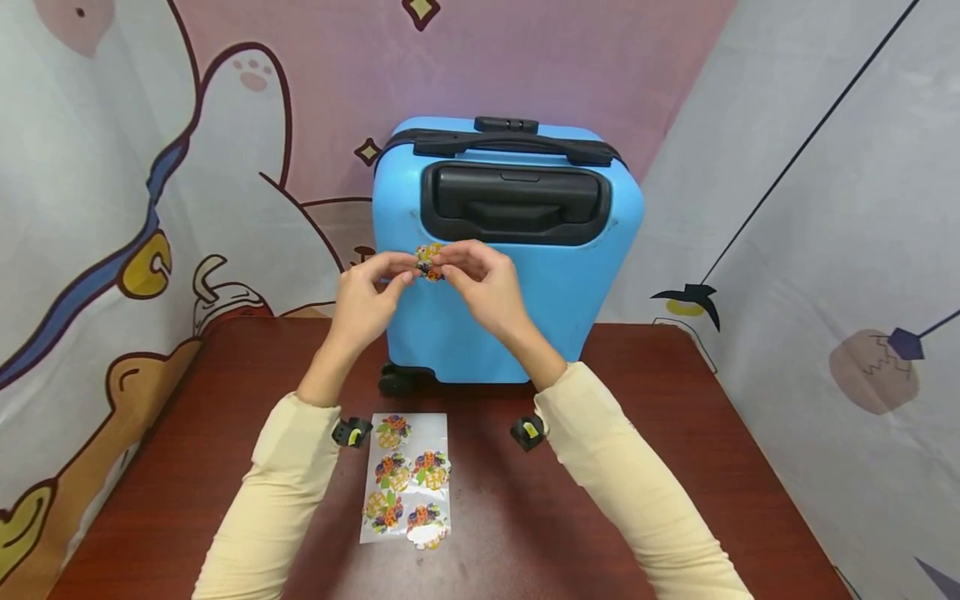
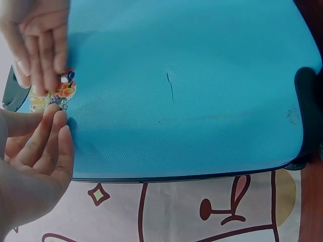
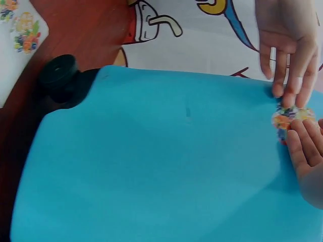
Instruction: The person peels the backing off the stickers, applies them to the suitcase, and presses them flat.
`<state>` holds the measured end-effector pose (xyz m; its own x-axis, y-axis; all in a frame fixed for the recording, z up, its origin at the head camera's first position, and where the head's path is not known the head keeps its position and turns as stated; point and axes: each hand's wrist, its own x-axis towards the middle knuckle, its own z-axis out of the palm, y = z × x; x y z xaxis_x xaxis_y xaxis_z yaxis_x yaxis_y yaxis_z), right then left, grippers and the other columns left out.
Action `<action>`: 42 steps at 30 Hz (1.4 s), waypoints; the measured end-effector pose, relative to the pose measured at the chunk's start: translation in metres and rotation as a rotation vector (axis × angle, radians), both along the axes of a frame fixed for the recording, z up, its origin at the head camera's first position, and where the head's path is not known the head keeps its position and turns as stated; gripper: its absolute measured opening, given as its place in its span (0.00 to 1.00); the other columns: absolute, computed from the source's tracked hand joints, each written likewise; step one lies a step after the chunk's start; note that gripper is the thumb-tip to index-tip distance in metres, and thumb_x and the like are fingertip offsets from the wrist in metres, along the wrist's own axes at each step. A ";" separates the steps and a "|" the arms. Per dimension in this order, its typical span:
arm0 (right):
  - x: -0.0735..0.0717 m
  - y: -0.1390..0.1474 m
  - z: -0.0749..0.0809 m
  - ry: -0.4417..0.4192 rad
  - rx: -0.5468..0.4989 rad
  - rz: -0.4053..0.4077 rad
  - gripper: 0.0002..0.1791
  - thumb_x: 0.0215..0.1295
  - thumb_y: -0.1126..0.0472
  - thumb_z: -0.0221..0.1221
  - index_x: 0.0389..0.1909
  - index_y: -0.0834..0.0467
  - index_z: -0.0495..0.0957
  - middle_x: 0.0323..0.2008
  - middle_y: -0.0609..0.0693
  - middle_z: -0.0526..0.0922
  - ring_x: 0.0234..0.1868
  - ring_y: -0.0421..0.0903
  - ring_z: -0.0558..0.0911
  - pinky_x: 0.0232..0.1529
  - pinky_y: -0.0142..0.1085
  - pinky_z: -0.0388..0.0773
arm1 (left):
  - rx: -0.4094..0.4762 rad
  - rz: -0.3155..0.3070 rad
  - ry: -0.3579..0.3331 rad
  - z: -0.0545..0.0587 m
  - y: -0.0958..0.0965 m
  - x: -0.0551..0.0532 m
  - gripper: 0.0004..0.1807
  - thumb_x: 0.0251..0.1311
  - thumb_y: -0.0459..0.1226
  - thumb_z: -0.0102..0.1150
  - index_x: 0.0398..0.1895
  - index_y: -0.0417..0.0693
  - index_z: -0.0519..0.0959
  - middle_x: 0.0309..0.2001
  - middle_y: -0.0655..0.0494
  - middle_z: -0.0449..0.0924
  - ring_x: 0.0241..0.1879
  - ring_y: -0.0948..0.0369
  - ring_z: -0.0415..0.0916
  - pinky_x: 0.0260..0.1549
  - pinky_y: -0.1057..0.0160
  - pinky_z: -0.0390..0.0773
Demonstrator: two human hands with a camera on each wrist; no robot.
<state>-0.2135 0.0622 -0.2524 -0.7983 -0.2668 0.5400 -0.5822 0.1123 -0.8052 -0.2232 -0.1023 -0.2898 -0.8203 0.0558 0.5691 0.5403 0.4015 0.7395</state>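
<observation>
A colourful fruit-and-flower sticker [image 1: 431, 262] is held up between both hands, in front of the upper face of a light-blue suitcase [image 1: 480, 325]. My left hand [image 1: 363, 300] pinches its left edge with thumb and fingertips. On the opposite edge, the right hand [image 1: 487, 292] pinches it too. Fingertips hide parts of the sticker [image 2: 65, 91] in the left wrist view, where it overlaps the blue shell. The right wrist view shows the sticker [image 3: 281, 121] near the suitcase's side edge, fingers of both hands on it.
A white sticker sheet [image 1: 427, 427] with several similar stickers lies on the brown table [image 1: 585, 517] below the hands. The suitcase stands upright at the back, with a black handle recess [image 1: 517, 204] and a wheel [image 1: 397, 379]. Cartoon-printed cloth [image 1: 315, 108] hangs behind.
</observation>
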 end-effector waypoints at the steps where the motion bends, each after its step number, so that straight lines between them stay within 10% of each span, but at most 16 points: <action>1: 0.000 -0.001 0.003 0.011 -0.001 0.005 0.10 0.60 0.77 0.52 0.41 0.77 0.72 0.41 0.70 0.78 0.44 0.60 0.78 0.46 0.39 0.75 | -0.001 0.001 -0.001 0.000 0.000 0.000 0.10 0.61 0.29 0.52 0.43 0.36 0.79 0.36 0.45 0.81 0.37 0.56 0.78 0.35 0.56 0.76; 6: -0.002 -0.002 0.008 0.045 -0.010 0.032 0.10 0.60 0.78 0.52 0.42 0.78 0.72 0.42 0.70 0.77 0.45 0.59 0.77 0.46 0.42 0.74 | -0.002 0.001 0.003 0.000 0.000 0.000 0.10 0.61 0.28 0.52 0.43 0.36 0.79 0.36 0.45 0.81 0.37 0.56 0.77 0.34 0.57 0.76; 14: -0.024 0.005 -0.027 0.003 -0.032 0.043 0.10 0.60 0.73 0.54 0.43 0.72 0.75 0.42 0.64 0.79 0.45 0.53 0.79 0.46 0.35 0.74 | -0.016 0.003 -0.014 -0.001 -0.001 0.000 0.10 0.61 0.29 0.52 0.45 0.38 0.78 0.38 0.46 0.81 0.40 0.56 0.76 0.36 0.56 0.74; 31: -0.021 0.013 -0.049 -0.086 -0.015 0.023 0.09 0.59 0.73 0.56 0.40 0.72 0.76 0.39 0.63 0.80 0.43 0.52 0.80 0.45 0.36 0.76 | -0.040 -0.014 -0.028 -0.002 -0.002 0.002 0.11 0.61 0.30 0.53 0.46 0.39 0.78 0.38 0.47 0.81 0.39 0.56 0.75 0.35 0.56 0.73; 42: -0.019 0.027 -0.069 -0.200 0.021 0.009 0.11 0.59 0.71 0.58 0.42 0.70 0.76 0.38 0.61 0.81 0.40 0.50 0.81 0.42 0.36 0.77 | -0.027 -0.012 -0.058 -0.022 -0.010 0.007 0.11 0.61 0.29 0.53 0.46 0.36 0.77 0.39 0.43 0.80 0.41 0.53 0.75 0.40 0.54 0.73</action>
<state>-0.2322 0.0889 -0.3215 -0.8868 -0.2837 0.3649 -0.4116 0.1255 -0.9027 -0.2164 -0.1128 -0.3118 -0.8509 0.0805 0.5192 0.5022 0.4150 0.7587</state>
